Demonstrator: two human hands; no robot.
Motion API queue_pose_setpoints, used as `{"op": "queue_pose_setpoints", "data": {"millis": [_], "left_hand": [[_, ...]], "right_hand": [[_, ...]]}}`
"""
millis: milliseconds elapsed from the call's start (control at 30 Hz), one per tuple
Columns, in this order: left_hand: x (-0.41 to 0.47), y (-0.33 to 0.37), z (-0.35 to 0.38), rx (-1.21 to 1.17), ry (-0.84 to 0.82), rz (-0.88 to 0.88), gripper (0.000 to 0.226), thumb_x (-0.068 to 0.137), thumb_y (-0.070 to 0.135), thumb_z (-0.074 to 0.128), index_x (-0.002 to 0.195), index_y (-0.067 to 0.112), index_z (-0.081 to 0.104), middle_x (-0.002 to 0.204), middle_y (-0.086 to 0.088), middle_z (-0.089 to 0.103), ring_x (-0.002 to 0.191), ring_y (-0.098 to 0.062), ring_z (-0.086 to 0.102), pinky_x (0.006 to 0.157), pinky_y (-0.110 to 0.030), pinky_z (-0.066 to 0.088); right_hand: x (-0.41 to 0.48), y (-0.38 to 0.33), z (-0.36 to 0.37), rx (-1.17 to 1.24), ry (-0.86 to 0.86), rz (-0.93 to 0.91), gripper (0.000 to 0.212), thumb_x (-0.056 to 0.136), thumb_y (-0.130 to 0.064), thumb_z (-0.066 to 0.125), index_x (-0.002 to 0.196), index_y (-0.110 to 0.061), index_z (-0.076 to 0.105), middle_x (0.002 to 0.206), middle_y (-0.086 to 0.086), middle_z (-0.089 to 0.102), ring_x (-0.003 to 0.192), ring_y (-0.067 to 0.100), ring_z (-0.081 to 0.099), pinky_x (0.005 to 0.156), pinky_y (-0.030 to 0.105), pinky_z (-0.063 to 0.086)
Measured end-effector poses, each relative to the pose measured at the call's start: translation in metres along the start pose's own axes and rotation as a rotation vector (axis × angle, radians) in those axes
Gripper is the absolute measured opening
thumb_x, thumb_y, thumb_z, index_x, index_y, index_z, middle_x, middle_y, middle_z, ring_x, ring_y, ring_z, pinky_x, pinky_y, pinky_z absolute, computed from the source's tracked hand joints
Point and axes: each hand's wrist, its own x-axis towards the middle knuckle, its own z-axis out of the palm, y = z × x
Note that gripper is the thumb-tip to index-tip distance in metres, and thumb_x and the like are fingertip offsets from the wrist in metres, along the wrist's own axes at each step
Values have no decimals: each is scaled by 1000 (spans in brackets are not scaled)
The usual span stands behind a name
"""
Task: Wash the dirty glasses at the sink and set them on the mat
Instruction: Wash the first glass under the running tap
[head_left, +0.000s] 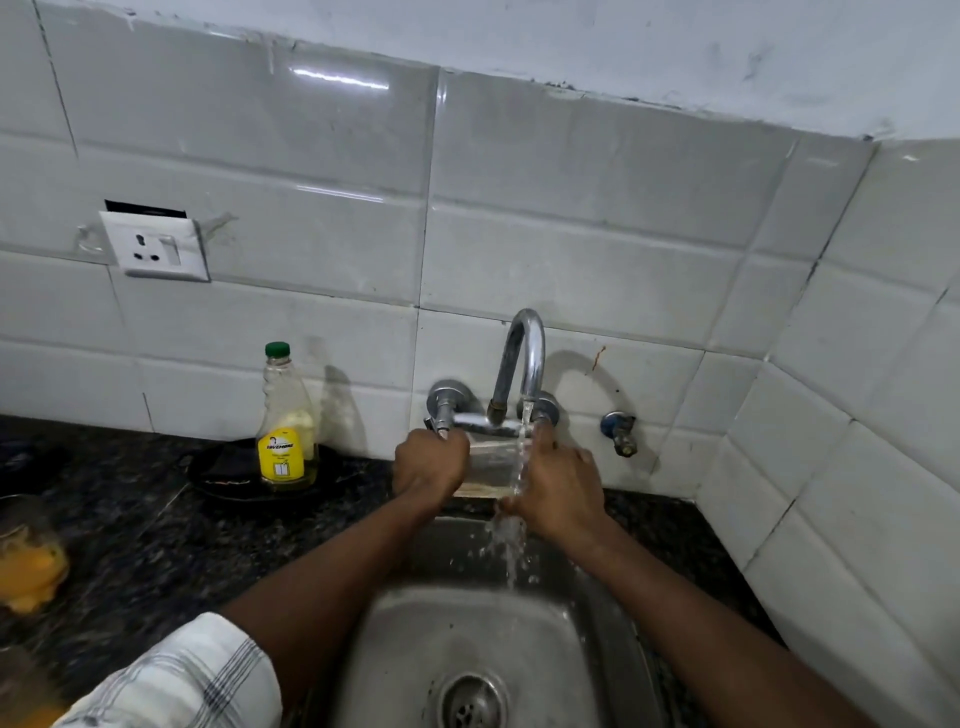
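White wall tiles rise behind a dark speckled bench with a steel sink set into it. Over the sink, the left hand is curled round the tap handle. The right hand grips the right side of a clear glass, which sits between both hands, just under the spout of the tap. Water runs past the right hand's fingers down into the sink. Left of the left hand a soap bottle stands on a dark plate. Farther left, at the frame's edge, a second glass holds orange dregs.
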Motion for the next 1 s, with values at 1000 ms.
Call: {"op": "queue_pose_setpoints", "data": {"millis": [1000], "left_hand": [[-36, 18, -11, 53, 85, 759, 32, 93, 33, 52, 74, 13, 69, 71, 0, 67, 66, -14, 62, 53, -19, 37]], "right_hand": [[4, 5, -35, 51, -153, -221, 62, 67, -31, 81, 122, -25, 54, 113, -2, 65, 95, 12, 62, 77, 22, 49]]}}
